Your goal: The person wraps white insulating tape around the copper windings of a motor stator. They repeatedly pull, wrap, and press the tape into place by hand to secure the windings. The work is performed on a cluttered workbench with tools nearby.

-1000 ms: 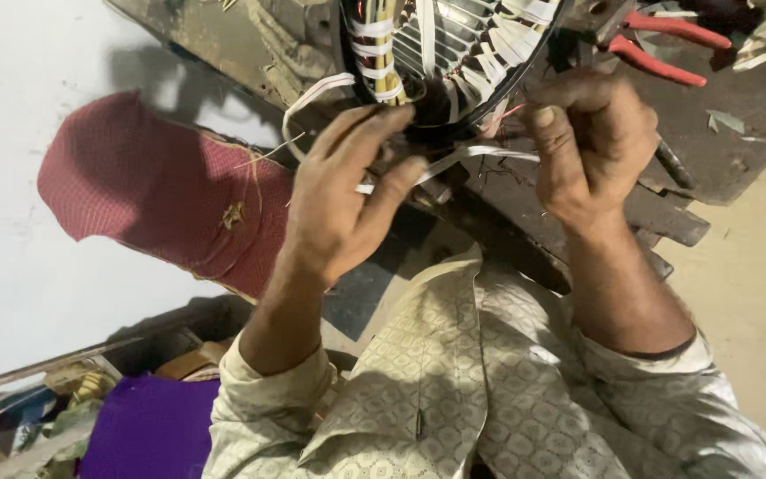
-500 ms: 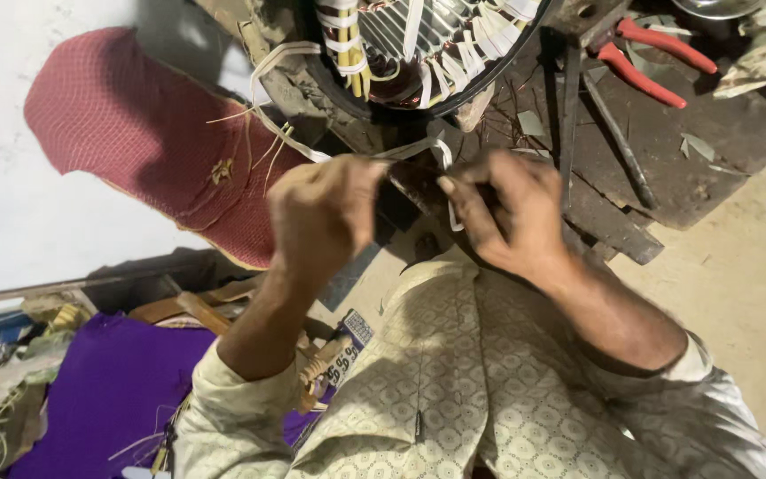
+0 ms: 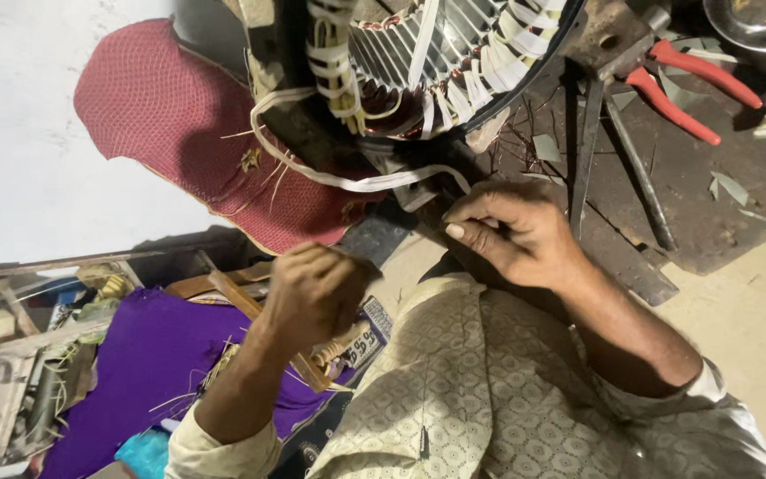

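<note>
The white cotton tape loops down from the motor stator and runs roughly level toward the right hand, which is clearly the nearer one; its fingers are pinched nearly closed at the tape's end, just below the stator's rim. The left hand sits lower, curled into a loose fist over a wooden strip, apart from the tape; whether it grips anything I cannot tell.

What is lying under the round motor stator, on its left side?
Under the motor stator lies a red woven cloth, with a white tape hanging across it. How far the cloth continues beneath the stator is hidden by the stator's frame.
</note>
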`<state>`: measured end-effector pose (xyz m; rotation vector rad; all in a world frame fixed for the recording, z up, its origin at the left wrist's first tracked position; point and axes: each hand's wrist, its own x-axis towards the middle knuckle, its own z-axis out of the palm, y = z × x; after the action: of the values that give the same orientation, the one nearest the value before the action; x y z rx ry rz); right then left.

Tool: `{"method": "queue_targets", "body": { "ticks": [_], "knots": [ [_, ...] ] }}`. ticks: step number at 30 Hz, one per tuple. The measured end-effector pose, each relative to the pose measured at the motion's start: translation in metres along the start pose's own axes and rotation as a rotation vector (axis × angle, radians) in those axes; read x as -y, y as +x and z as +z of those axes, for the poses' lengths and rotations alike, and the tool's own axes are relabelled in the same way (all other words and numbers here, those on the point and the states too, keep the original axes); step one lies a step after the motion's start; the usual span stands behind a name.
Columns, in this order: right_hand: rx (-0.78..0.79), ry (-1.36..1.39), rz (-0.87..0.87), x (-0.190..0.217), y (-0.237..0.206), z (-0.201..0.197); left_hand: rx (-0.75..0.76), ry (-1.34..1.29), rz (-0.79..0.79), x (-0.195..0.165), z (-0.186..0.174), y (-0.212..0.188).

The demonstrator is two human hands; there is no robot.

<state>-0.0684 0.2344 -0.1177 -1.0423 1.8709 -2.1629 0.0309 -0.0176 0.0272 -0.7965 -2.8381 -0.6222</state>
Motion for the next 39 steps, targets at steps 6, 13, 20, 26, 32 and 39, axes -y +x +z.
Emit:
{"method": "queue_targets", "body": {
  "ticks": [6,13,20,26,32,39],
  "knots": [
    [-0.120,-0.225,-0.145,-0.012,0.020,-0.007,-0.219,0.190,-0.328,0.023,0.025,0.034],
    [-0.480,-0.124,-0.031,-0.031,0.061,-0.042,-0.562,-0.235,-0.448,0.027,0.044,0.059],
    [-0.510,-0.296,-0.090,-0.029,0.088,-0.014,-0.647,-0.325,-0.444,0.031,0.051,0.065],
    [-0.500,-0.543,-0.243,-0.051,0.095,-0.003,-0.639,-0.215,-0.514,0.034,0.054,0.061],
    [-0.381,-0.754,-0.342,-0.055,0.090,0.012,-0.626,-0.164,-0.530,0.037,0.056,0.055],
    [-0.034,-0.686,-0.435,-0.036,0.115,-0.032,-0.703,-0.234,-0.497,0.045,0.060,0.043]
  ]
}}
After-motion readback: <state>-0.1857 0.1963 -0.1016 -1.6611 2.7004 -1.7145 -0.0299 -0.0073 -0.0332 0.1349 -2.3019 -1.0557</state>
